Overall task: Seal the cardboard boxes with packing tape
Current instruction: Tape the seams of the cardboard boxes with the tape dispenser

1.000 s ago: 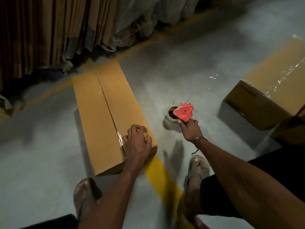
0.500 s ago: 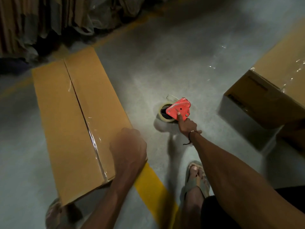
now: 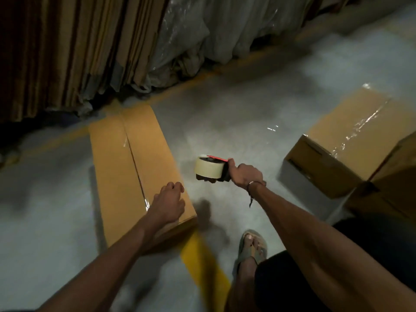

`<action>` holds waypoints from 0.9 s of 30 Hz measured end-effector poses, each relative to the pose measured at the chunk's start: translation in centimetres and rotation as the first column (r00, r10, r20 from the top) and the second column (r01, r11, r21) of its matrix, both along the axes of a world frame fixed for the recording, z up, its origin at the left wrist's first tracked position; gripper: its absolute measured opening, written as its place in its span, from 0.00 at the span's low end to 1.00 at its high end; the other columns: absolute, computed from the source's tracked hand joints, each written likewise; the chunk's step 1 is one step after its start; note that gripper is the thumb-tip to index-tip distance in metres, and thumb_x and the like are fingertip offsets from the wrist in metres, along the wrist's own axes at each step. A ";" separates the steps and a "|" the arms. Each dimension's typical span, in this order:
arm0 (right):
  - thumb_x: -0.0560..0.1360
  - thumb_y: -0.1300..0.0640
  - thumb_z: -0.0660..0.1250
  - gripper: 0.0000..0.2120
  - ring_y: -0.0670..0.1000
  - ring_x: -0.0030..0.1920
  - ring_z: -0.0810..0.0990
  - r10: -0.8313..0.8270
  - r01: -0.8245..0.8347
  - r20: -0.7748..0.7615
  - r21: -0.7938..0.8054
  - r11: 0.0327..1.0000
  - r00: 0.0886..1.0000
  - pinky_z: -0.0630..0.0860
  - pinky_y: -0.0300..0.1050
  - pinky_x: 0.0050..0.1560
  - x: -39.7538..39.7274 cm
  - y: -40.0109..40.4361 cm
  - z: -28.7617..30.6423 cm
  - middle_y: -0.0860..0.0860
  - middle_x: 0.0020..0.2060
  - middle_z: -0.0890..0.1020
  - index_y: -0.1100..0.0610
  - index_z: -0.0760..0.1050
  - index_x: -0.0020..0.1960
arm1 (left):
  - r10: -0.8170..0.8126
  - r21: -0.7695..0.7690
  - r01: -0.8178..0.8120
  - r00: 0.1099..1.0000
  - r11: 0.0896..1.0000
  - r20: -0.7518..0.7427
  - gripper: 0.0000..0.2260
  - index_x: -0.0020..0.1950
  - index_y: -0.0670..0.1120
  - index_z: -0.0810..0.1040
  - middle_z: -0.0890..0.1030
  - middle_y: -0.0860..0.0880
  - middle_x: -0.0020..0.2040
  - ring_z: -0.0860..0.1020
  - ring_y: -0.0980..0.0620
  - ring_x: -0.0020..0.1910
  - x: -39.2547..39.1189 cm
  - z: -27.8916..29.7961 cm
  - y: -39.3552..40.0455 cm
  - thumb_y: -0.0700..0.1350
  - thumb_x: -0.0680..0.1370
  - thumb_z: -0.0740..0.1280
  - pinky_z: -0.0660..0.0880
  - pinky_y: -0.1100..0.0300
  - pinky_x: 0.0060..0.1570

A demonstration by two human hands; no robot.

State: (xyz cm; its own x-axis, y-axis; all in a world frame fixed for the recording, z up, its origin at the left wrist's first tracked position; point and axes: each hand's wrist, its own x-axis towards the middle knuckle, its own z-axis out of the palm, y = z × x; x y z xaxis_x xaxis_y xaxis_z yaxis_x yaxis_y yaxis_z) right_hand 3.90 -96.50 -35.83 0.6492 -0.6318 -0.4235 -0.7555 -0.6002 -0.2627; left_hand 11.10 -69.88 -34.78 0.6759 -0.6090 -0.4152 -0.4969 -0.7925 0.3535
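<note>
A long flat cardboard box (image 3: 126, 167) lies on the floor at centre left, its two top flaps meeting in a middle seam with short bits of clear tape at both ends. My left hand (image 3: 167, 204) rests on the box's near right corner, fingers loosely curled. My right hand (image 3: 245, 175) grips the handle of a red tape dispenser (image 3: 211, 168) with a pale tape roll, held in the air to the right of the box.
Another cardboard box (image 3: 351, 140) with shiny tape along its top sits at right, a further one (image 3: 391, 190) beside it. Flattened cartons (image 3: 67, 50) and plastic-wrapped bundles (image 3: 202, 34) line the back. A yellow floor stripe (image 3: 202, 264) and my sandalled foot (image 3: 252, 246) are near.
My right hand has lifted the tape dispenser off the floor and turned it so the roll faces me. My left hand stays on the box's near corner. The camera view shifted.
</note>
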 end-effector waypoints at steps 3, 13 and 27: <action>0.80 0.31 0.38 0.41 0.58 0.48 0.82 0.113 -0.114 0.037 0.012 0.993 0.993 0.73 0.49 0.48 -0.4 1.7 6.3 0.55 0.46 0.86 0.56 0.82 0.47 | 0.078 0.042 -0.078 0.997 0.996 0.000 0.13 0.66 0.46 0.72 0.73 0.43 0.63 0.74 0.42 0.61 0.6 5.5 1.8 0.47 0.82 0.63 0.75 0.47 0.61; 0.80 0.26 0.40 0.41 0.47 0.33 0.72 0.025 -0.281 0.356 0.688 0.670 0.934 0.68 0.43 0.34 -6.8 14.1 18.3 0.52 0.35 0.80 0.57 0.79 0.47 | 0.476 -0.130 -0.551 0.799 0.825 -0.369 0.12 0.62 0.42 0.79 0.81 0.44 0.59 0.80 0.43 0.58 -5.0 18.5 13.6 0.47 0.85 0.63 0.77 0.51 0.55; 0.77 0.23 0.41 0.44 0.49 0.34 0.72 0.101 -0.409 0.422 0.746 0.526 0.901 0.67 0.43 0.33 -1.5 19.6 20.2 0.55 0.36 0.78 0.59 0.79 0.46 | 0.084 0.004 -0.991 0.007 0.131 -0.996 0.21 0.69 0.36 0.73 0.79 0.34 0.67 0.81 0.40 0.59 -5.1 19.6 18.2 0.49 0.83 0.68 0.84 0.48 0.48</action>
